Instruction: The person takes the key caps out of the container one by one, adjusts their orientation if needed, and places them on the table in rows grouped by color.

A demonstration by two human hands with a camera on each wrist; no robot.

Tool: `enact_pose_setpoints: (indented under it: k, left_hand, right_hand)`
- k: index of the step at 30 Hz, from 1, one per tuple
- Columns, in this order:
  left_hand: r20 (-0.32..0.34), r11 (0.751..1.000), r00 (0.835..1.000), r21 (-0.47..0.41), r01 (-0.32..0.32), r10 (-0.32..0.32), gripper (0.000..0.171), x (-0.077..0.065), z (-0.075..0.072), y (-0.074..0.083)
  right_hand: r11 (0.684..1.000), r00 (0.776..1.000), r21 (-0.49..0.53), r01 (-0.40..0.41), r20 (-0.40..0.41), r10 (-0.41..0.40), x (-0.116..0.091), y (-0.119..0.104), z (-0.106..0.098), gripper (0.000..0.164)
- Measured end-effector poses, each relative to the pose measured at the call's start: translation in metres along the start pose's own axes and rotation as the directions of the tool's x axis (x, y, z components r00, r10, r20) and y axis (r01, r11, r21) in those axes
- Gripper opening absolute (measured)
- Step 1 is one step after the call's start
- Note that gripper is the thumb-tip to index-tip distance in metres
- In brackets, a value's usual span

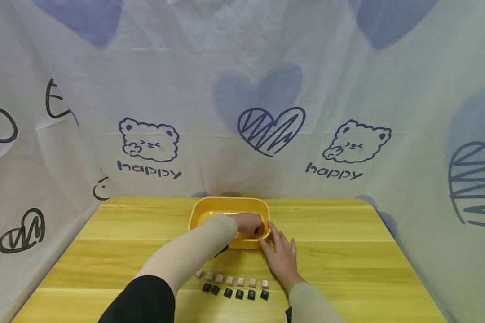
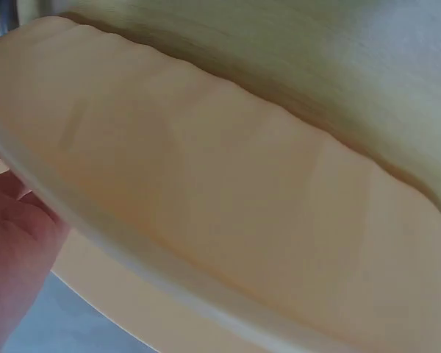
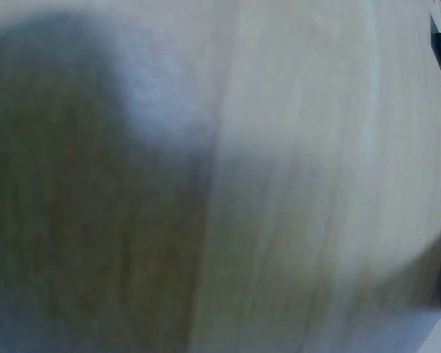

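A yellow plastic tray stands at the back middle of the table. My left hand reaches down into its right end, fingers curled at a small black keycap, which they appear to pinch. The left wrist view shows the tray's wall up close, with a hand at the left edge. My right hand rests spread at the tray's front right corner, thumb and forefinger touching the rim. The right wrist view holds mostly blurred tabletop.
In front of the tray, a row of several white keycaps lies above a row of several black keycaps. My left forearm passes over their left end. A printed cloth hangs behind the wooden table.
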State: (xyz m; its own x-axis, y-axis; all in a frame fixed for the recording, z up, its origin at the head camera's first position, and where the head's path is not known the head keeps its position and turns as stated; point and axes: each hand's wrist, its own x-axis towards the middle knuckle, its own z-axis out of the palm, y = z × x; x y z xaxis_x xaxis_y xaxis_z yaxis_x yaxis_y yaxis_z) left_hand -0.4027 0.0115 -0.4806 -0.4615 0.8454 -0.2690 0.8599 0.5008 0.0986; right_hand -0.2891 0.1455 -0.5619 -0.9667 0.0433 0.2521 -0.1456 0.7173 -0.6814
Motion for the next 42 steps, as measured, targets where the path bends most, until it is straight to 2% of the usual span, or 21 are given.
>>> enact_pose_setpoints:
  k: [3,8,11,15,22,27,31,35,42]
  left_hand:
    - [0.002,1.000,1.000,0.002,-0.007,0.007,0.019,-0.001,-0.001,0.002]
    - [-0.019,0.994,0.996,-0.055,0.091,-0.093,0.026,-0.002,0.003,0.005]
    - [-0.046,0.991,0.991,-0.064,0.120,-0.123,0.028,-0.002,0.007,0.005]
    - [-0.069,0.993,0.992,-0.052,0.105,-0.109,0.026,-0.004,0.011,0.003]
    - [-0.094,0.998,0.993,-0.013,0.069,-0.070,0.021,-0.015,0.005,-0.008]
    - [-0.144,0.991,0.986,-0.111,0.070,-0.086,0.009,-0.029,0.001,-0.015]
    - [-0.183,0.975,0.978,-0.213,0.063,-0.104,0.015,-0.047,-0.005,-0.022]
    - [-0.223,0.972,0.969,-0.230,0.056,-0.108,0.014,-0.064,-0.012,-0.025]
    - [-0.259,0.965,0.960,-0.258,0.037,-0.106,0.026,-0.091,-0.019,-0.015]
  right_hand:
    - [1.000,1.000,0.001,0.001,-0.003,-0.001,0.000,0.000,0.001,0.066]
    - [1.000,1.000,-0.005,0.016,-0.022,-0.016,0.000,0.001,0.002,0.065]
    - [1.000,0.999,-0.007,0.026,-0.026,-0.026,-0.001,0.001,0.001,0.065]
    - [1.000,1.000,-0.008,0.025,-0.015,-0.025,-0.002,-0.001,0.001,0.066]
    - [1.000,1.000,0.001,0.022,-0.014,-0.022,-0.002,-0.001,0.003,0.067]
    - [0.999,0.998,0.001,0.042,-0.045,-0.042,-0.003,-0.001,0.002,0.064]
    - [0.999,0.999,-0.016,0.038,-0.039,-0.038,-0.002,-0.001,0.003,0.064]
    - [0.999,0.999,-0.028,0.025,-0.031,-0.026,-0.001,-0.002,0.003,0.064]
    - [1.000,1.000,-0.025,0.002,-0.002,-0.003,0.000,-0.001,0.004,0.066]
